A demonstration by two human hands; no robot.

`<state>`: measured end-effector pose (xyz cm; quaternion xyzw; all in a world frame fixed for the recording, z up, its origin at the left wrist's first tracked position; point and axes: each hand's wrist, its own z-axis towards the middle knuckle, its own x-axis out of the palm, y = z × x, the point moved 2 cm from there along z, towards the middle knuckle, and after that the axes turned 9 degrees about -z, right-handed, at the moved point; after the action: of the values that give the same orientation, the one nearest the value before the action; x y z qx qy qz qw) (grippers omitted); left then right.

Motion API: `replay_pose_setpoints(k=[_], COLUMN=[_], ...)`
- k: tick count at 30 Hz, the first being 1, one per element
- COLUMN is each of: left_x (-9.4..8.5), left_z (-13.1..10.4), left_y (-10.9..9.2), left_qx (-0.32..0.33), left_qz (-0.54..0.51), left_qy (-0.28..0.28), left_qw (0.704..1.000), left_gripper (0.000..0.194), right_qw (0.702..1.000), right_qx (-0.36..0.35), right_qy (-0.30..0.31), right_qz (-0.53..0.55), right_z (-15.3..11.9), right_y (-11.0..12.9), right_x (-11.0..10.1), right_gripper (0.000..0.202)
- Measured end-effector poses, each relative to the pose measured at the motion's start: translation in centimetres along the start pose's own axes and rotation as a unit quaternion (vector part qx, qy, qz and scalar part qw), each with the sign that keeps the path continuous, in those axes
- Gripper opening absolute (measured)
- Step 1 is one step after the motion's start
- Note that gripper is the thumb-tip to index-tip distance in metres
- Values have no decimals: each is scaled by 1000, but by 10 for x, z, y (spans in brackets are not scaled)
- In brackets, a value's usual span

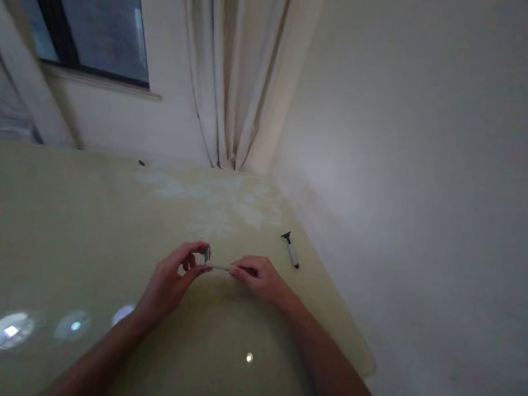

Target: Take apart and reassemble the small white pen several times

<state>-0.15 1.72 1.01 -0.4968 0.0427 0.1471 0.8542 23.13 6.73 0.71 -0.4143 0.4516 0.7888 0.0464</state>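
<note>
One slim pale stick (219, 267) spans the gap between your two hands, held just over the table near its right-hand side, with a small green end piece (207, 254) standing upright at its left tip. You cannot tell from this view whether the two are a single part or merely touch.

Your left hand (171, 279) takes the green end piece in a narrow hold, forefinger above and thumb below, probably so that its sides are left free and in your sight. Your right hand (260, 277) pinches the other end of the stick between thumb and forefinger, with the remaining fingers curled behind. With a hold at each end, the stick lies nearly level, and the likely benefit is that it cannot swing or twist much.

Beyond your right hand, well within reach, a razor-like tool (292, 251) with a grey handle and dark head lies flat on the glossy table (69, 216), apart from your fingers; that spot seems to leave your working space free. A small dark object (142, 162) rests by the far edge. Past that edge hang the pale curtain (244, 57) and the window (99, 4), while a plain wall (399, 145) runs along your right.
</note>
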Motion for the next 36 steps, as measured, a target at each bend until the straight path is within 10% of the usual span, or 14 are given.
replay_pose_setpoints(k=[36], left_x=[13], left_z=[-6], left_y=[-11], left_qx=[18], left_qz=[7], left_qy=[17], left_qw=[1000], left_gripper=[30], right_qw=[998], right_qx=[19], right_qy=[-57], right_qz=[-29], right_z=[-6], right_y=[-2], right_x=[-19], right_gripper=[53])
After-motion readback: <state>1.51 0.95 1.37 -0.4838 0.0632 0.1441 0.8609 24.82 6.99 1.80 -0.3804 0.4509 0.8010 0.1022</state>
